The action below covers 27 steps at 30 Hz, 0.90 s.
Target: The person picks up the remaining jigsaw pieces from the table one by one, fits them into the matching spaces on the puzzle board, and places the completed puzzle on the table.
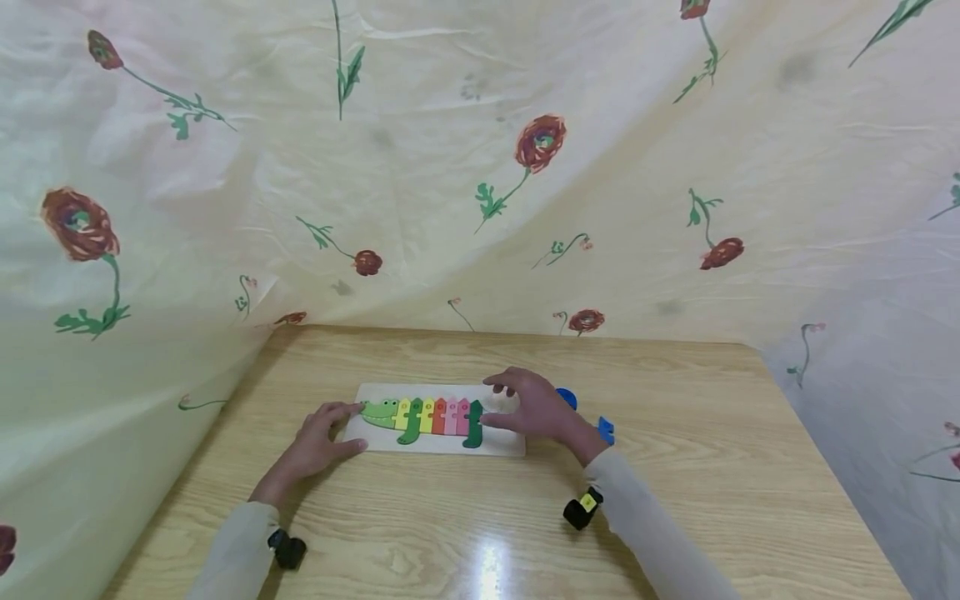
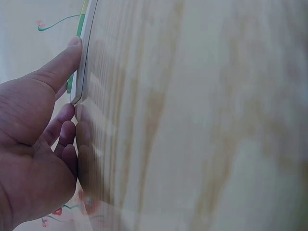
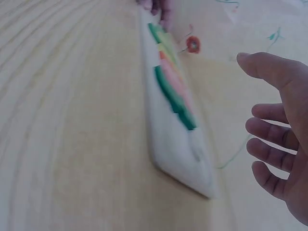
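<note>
A white puzzle board [image 1: 501, 443] lies on the table with a row of coloured pieces forming a crocodile. At the left is the light green head piece [image 1: 381, 414]; yellow, dark green, red and pink pieces follow, up to a dark green leg piece [image 1: 474, 423]. My left hand [image 1: 315, 440] rests at the board's left end, thumb [image 2: 65, 62] on its edge and the other fingers extended beside its corner. Over the board's right end, my right hand [image 1: 536, 407] hovers with thumb and fingers spread apart, nothing between them in the right wrist view.
A round blue piece [image 1: 567, 398] and a smaller blue piece [image 1: 606, 430] lie on the table right of the board, partly behind my right hand and wrist. Flower-printed cloth [image 1: 450, 167] hangs behind the wooden table [image 1: 420, 525] and at both sides.
</note>
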Each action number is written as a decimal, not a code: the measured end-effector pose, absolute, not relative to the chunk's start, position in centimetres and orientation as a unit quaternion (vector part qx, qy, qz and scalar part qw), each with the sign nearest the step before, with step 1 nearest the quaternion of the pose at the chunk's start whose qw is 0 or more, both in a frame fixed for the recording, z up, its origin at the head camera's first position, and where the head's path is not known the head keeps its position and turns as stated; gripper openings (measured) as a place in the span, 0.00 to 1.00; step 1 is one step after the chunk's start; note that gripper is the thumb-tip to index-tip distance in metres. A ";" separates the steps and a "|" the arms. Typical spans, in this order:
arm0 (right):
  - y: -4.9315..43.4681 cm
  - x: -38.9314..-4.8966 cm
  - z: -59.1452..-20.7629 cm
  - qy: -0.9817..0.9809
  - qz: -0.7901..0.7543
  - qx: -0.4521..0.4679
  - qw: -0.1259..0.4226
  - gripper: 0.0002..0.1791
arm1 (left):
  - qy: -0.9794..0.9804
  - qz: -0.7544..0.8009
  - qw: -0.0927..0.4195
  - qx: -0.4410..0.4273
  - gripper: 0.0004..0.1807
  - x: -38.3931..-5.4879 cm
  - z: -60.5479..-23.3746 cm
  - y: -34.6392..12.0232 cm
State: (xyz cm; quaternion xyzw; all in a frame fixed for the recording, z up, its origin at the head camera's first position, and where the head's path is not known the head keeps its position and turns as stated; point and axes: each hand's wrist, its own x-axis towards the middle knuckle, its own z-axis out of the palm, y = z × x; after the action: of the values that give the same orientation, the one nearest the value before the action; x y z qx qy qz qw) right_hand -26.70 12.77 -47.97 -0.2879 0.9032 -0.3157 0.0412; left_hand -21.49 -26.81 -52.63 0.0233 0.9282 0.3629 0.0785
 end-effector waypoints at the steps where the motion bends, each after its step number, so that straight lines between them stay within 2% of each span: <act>1: 13.1 -26.6 -47.6 0.900 -0.317 -0.297 0.035 0.37 | 0.929 0.362 0.078 0.024 0.38 -21.5 -52.6 -26.8; 6: 14.6 -26.0 -45.7 0.897 -0.311 -0.313 0.001 0.33 | 0.929 0.362 0.079 0.023 0.38 -21.4 -52.7 -26.7; 16: 19.3 -24.6 -44.2 0.904 -0.314 -0.283 -0.058 0.31 | 0.928 0.362 0.080 0.030 0.39 -21.4 -52.7 -26.9; 27: 24.2 -23.9 -44.7 0.912 -0.316 -0.252 -0.069 0.31 | 0.928 0.361 0.085 0.031 0.40 -21.6 -52.8 -27.1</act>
State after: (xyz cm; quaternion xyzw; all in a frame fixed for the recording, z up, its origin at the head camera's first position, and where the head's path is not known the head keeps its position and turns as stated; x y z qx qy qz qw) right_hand -23.88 24.19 -44.71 -0.2515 0.9123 -0.3157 -0.0689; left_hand -21.59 -27.11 -52.76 0.0309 0.9283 0.3608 0.0846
